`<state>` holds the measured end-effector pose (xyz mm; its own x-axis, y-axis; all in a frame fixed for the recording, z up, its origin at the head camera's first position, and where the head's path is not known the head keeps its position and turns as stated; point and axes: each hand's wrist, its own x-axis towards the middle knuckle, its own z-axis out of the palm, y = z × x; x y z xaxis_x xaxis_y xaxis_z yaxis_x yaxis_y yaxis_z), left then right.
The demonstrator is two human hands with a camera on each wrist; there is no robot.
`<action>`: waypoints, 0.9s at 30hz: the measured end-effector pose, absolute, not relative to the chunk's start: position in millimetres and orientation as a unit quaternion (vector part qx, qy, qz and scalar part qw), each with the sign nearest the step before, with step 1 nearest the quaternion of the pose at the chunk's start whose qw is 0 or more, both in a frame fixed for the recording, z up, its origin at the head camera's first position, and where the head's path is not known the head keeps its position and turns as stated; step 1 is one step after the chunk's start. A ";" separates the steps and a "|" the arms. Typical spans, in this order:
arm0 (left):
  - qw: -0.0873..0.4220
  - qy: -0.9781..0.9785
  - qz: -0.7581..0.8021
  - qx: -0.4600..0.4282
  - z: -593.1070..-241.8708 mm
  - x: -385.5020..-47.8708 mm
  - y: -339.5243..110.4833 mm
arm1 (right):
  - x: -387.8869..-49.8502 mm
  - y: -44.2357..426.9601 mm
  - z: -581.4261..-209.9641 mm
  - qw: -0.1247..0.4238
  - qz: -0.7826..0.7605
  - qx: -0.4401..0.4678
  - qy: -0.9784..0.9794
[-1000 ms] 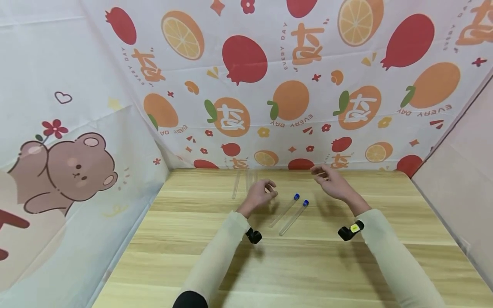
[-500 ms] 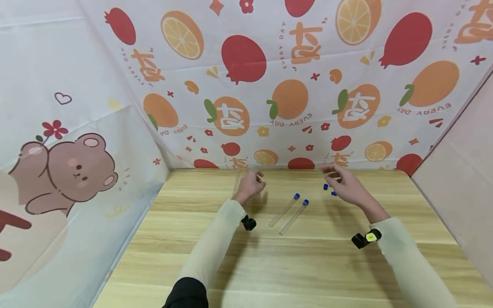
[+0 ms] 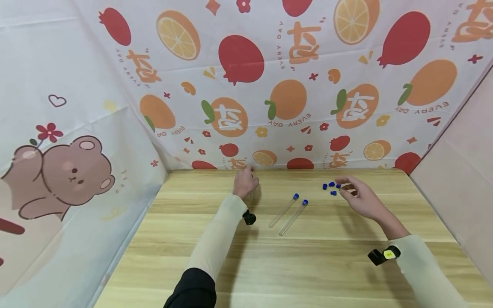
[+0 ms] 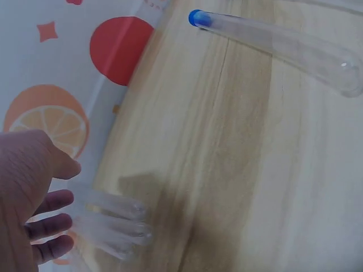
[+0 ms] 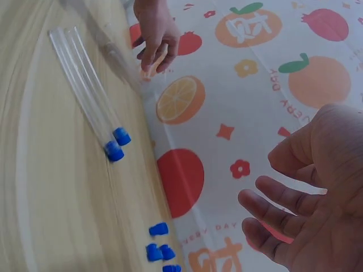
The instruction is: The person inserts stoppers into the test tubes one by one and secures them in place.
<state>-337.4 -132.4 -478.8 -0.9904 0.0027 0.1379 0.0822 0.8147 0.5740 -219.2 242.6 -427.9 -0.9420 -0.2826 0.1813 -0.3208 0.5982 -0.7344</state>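
At the table's back edge, my left hand (image 3: 245, 183) reaches over several clear tubes without caps. In the left wrist view, rounded ends of these uncapped test tubes (image 4: 122, 226) show past its fingertips, the rest partly hidden; thumb and fingers stay apart. My right hand (image 3: 363, 197) hovers beside several small loose blue caps (image 3: 332, 184), its fingers loosely bent and holding nothing. Between the hands lie two clear test tubes (image 3: 292, 219) with blue caps, side by side and slanted; the right wrist view shows both blue-capped ends (image 5: 114, 151).
The wooden table (image 3: 292, 273) runs back to a fruit-print cloth wall (image 3: 285, 141). A bear-print cloth (image 3: 77, 239) hangs along the left side, and a pale panel (image 3: 458, 179) bounds the right.
My right hand has moved right and toward me, uncovering the blue caps. My left hand has moved left and back over the uncapped tubes. The two capped tubes stay put.
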 end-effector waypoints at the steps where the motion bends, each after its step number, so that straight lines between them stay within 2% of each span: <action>1: 0.067 -0.951 -0.302 -0.020 -480.3 -338.6 -131.8 | -217.3 245.1 -429.2 0.025 0.416 0.166 -0.894; 13: 0.110 -0.974 -0.195 -0.025 -493.6 -342.3 -125.0 | -207.8 265.1 -444.2 0.036 0.414 0.151 -0.897; 20: 0.107 -0.988 -0.107 -0.032 -501.1 -341.9 -120.5 | -204.7 273.3 -447.4 0.039 0.414 0.143 -0.898; 27: 0.097 -0.991 -0.086 -0.041 -506.1 -343.8 -118.7 | -206.8 277.4 -449.5 0.036 0.420 0.147 -0.895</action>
